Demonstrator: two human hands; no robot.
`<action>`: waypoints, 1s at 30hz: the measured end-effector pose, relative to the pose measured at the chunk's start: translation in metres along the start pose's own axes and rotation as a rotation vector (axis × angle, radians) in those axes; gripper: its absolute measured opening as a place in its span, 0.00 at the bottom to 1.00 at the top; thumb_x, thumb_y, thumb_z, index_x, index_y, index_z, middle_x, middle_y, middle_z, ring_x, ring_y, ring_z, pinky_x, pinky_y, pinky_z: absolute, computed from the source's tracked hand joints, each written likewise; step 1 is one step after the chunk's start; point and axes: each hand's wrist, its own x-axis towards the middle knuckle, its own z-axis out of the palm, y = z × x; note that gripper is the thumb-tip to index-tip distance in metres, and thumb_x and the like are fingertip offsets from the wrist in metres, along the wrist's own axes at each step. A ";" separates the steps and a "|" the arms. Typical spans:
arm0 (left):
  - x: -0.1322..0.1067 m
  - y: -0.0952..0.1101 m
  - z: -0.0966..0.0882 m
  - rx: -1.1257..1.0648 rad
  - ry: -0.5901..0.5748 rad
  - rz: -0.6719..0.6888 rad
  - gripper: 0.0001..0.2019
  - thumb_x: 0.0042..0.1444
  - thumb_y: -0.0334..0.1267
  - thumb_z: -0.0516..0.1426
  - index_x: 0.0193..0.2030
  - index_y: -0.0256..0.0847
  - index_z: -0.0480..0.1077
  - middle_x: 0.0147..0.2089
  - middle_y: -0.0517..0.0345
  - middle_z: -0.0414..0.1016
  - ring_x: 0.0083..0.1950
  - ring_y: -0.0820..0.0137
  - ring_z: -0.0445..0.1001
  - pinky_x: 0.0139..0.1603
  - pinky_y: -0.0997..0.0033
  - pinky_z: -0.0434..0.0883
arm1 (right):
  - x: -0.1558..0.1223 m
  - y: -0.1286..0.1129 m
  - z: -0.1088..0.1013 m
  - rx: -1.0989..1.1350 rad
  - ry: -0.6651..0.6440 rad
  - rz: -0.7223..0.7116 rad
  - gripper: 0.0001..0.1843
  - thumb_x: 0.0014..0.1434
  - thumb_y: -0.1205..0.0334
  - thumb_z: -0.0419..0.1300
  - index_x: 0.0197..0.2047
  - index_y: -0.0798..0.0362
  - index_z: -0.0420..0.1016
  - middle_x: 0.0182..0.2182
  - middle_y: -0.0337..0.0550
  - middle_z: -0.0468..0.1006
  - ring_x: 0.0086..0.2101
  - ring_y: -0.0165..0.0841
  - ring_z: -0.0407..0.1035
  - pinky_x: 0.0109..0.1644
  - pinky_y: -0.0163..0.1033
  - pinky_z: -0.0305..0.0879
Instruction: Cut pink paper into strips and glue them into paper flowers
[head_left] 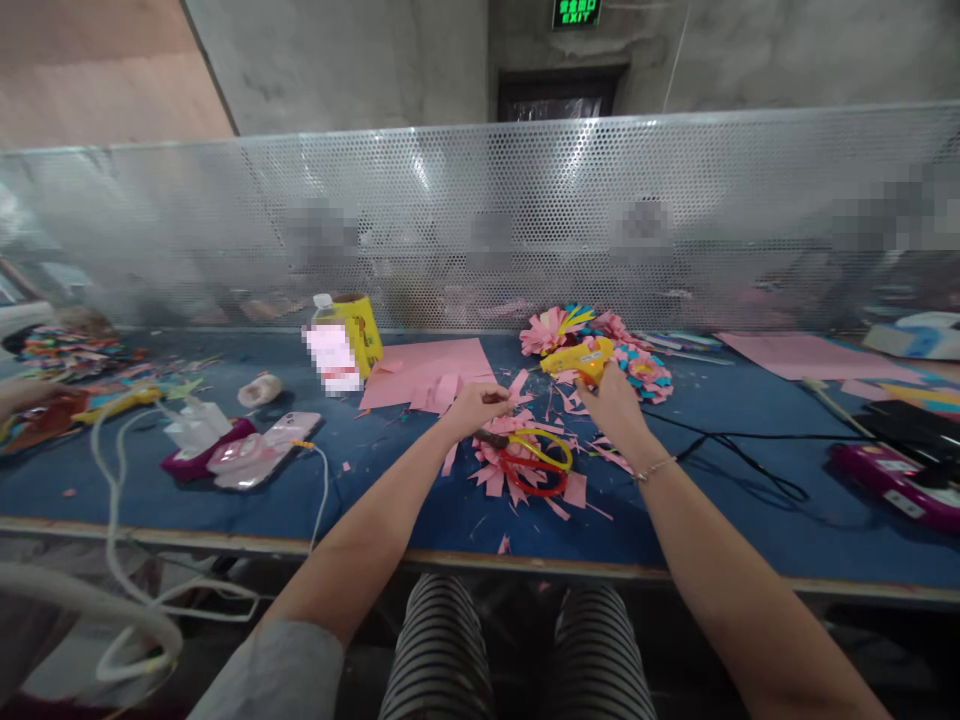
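My right hand grips a yellow glue gun, whose black cord trails off to the right over the blue table. My left hand is closed in a pinch on a small pink paper piece right beside the gun's nozzle. Below both hands lie pink paper scraps and two pairs of scissors, one with yellow handles and one with red handles. Finished pink and coloured paper flowers sit just behind the glue gun.
Pink paper sheets lie behind my left hand. A yellow container and a bottle stand at centre left. Phones with a white cable lie at left. A perforated metal screen closes the table's far edge. A magenta device lies at right.
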 end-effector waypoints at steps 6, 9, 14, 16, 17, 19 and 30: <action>0.001 -0.001 0.000 0.012 -0.014 -0.011 0.12 0.38 0.40 0.60 0.28 0.33 0.70 0.26 0.57 0.72 0.28 0.74 0.69 0.32 0.74 0.66 | 0.000 0.003 0.003 -0.008 0.009 -0.046 0.18 0.53 0.57 0.50 0.41 0.63 0.59 0.34 0.58 0.69 0.34 0.42 0.65 0.36 0.43 0.61; 0.000 -0.001 -0.001 0.057 -0.029 0.017 0.13 0.38 0.41 0.60 0.29 0.33 0.71 0.26 0.57 0.72 0.29 0.75 0.68 0.31 0.75 0.66 | 0.000 0.003 0.002 -0.021 -0.011 -0.052 0.18 0.54 0.58 0.49 0.42 0.65 0.59 0.35 0.59 0.69 0.35 0.42 0.65 0.37 0.43 0.61; 0.000 -0.001 -0.001 0.062 -0.050 0.007 0.12 0.39 0.41 0.60 0.29 0.33 0.71 0.25 0.58 0.72 0.28 0.76 0.68 0.31 0.75 0.65 | 0.000 0.003 0.002 -0.053 -0.019 -0.057 0.19 0.55 0.57 0.48 0.42 0.66 0.60 0.35 0.60 0.69 0.35 0.43 0.65 0.37 0.44 0.61; -0.001 0.000 -0.001 0.053 -0.055 -0.005 0.12 0.40 0.40 0.59 0.28 0.33 0.70 0.25 0.58 0.72 0.27 0.76 0.68 0.31 0.75 0.65 | -0.001 0.003 0.002 -0.054 -0.012 -0.060 0.18 0.55 0.57 0.49 0.42 0.65 0.60 0.35 0.60 0.69 0.35 0.43 0.65 0.36 0.44 0.61; -0.001 0.000 -0.001 0.050 -0.057 -0.008 0.11 0.40 0.40 0.59 0.28 0.33 0.70 0.25 0.58 0.72 0.27 0.76 0.68 0.31 0.75 0.65 | 0.000 0.003 0.003 -0.056 -0.009 -0.060 0.18 0.55 0.57 0.49 0.42 0.65 0.60 0.34 0.60 0.69 0.35 0.43 0.65 0.36 0.44 0.61; 0.000 0.000 -0.001 0.052 -0.058 -0.003 0.11 0.40 0.41 0.59 0.27 0.33 0.70 0.25 0.57 0.72 0.28 0.75 0.69 0.31 0.75 0.65 | 0.000 0.004 0.003 -0.066 -0.005 -0.071 0.18 0.55 0.57 0.49 0.41 0.66 0.61 0.34 0.60 0.69 0.36 0.43 0.65 0.37 0.44 0.61; 0.003 -0.006 0.000 -0.039 -0.014 0.029 0.10 0.39 0.38 0.59 0.26 0.33 0.69 0.24 0.59 0.71 0.27 0.77 0.69 0.29 0.77 0.66 | -0.001 0.001 -0.004 -0.080 -0.076 -0.024 0.17 0.55 0.58 0.49 0.42 0.65 0.60 0.36 0.59 0.69 0.38 0.42 0.65 0.39 0.43 0.60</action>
